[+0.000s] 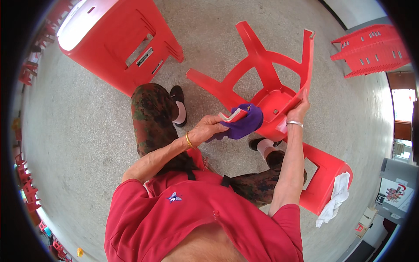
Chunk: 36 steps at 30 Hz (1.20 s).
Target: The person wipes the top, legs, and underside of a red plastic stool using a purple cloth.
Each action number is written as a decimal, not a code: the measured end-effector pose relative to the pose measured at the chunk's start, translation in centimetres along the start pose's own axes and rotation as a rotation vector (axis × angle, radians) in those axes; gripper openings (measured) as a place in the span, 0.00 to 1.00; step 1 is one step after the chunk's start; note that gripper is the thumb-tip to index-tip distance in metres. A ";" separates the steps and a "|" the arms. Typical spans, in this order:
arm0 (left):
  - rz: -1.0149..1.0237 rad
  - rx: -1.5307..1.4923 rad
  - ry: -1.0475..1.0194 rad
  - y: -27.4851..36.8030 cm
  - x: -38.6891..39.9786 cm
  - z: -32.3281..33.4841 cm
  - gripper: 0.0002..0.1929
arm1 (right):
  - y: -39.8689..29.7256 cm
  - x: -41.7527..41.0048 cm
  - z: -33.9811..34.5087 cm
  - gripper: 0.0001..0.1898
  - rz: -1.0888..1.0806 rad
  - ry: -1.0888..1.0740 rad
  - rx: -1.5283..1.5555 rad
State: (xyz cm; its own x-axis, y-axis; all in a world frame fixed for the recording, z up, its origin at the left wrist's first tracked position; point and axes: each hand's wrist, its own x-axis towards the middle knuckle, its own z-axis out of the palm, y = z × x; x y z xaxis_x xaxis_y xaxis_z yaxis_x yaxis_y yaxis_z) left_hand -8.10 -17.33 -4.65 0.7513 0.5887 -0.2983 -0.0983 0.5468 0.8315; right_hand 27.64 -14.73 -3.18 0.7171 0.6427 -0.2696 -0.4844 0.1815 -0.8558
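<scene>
A red plastic stool (pixel 266 70) is tipped over in front of me, its legs pointing up and outward and the hollow underside of its seat showing. My left hand (pixel 209 128), with a gold-coloured bangle at the wrist, grips a purple cloth (pixel 244 126) around a leg whose pale-edged end sticks out of the folds. On the other side my right hand (pixel 298 109), wearing a silver-coloured bangle, holds the stool by a leg near the seat. Something pale pink, partly hidden, lies beside that palm.
Large red plastic stools, apparently stacked, stand upright (pixel 114 46) at upper left. Near my right leg is another red stool (pixel 319 183) with a white cloth (pixel 335 198) draped on its end. Stacked red stools (pixel 370 50) stand at far right. Speckled floor (pixel 81 131) surrounds my feet.
</scene>
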 end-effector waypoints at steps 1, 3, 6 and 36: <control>0.008 0.001 0.022 -0.3 0.0 -0.1 0.13 | 0.2 -0.2 0.0 0.23 0.005 0.001 -0.003; 0.022 -0.004 0.039 0.1 0.4 0.4 0.12 | 0.1 0.2 0.0 0.23 0.057 0.051 -0.060; 0.003 0.057 0.055 0.6 0.5 0.9 0.13 | 0.0 0.6 -0.2 0.24 0.027 0.055 -0.067; 0.805 0.811 -0.018 2.0 5.9 13.0 0.14 | 3.8 6.2 -8.2 0.30 0.323 0.106 -0.152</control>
State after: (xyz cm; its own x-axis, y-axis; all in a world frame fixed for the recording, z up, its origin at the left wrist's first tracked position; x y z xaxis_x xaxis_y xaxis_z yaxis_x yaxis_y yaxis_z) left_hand 4.61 -20.50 1.29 0.6711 0.5818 0.4596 -0.1103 -0.5346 0.8379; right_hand 34.33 -16.21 -11.77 0.5915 0.5664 -0.5739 -0.6198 -0.1358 -0.7729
